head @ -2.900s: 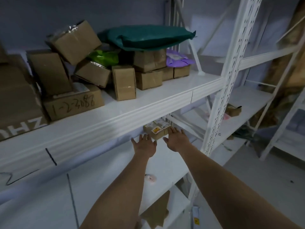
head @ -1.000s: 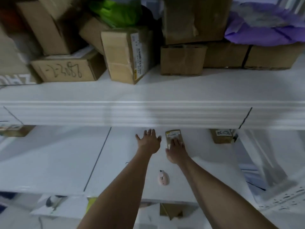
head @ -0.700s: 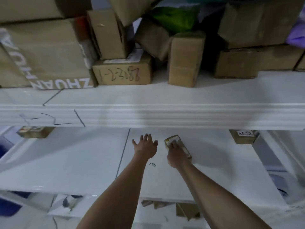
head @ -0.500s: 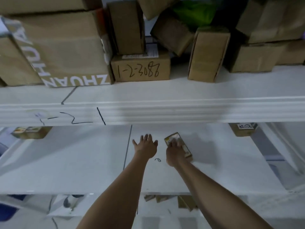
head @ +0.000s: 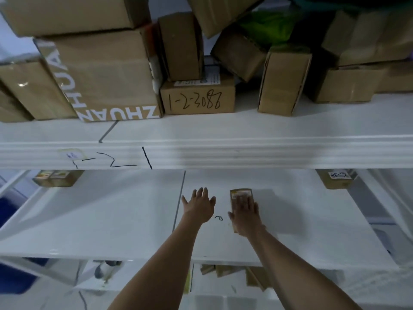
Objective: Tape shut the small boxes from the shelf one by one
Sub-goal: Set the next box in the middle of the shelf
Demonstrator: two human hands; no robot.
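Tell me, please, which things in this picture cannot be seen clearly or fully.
- Small box, head view: the right hand lies over most of its top, so flaps and any tape are hidden.
- Labelled box at right: the upper shelf beam cuts it off; its label is too small to read.
- Box at left: also cut by the beam.
- Left hand: palm side hidden.

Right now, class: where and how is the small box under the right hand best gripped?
Grip the small box across its two long sides, coming from above. It lies flat, long axis pointing away, and the right hand already rests flat on top.
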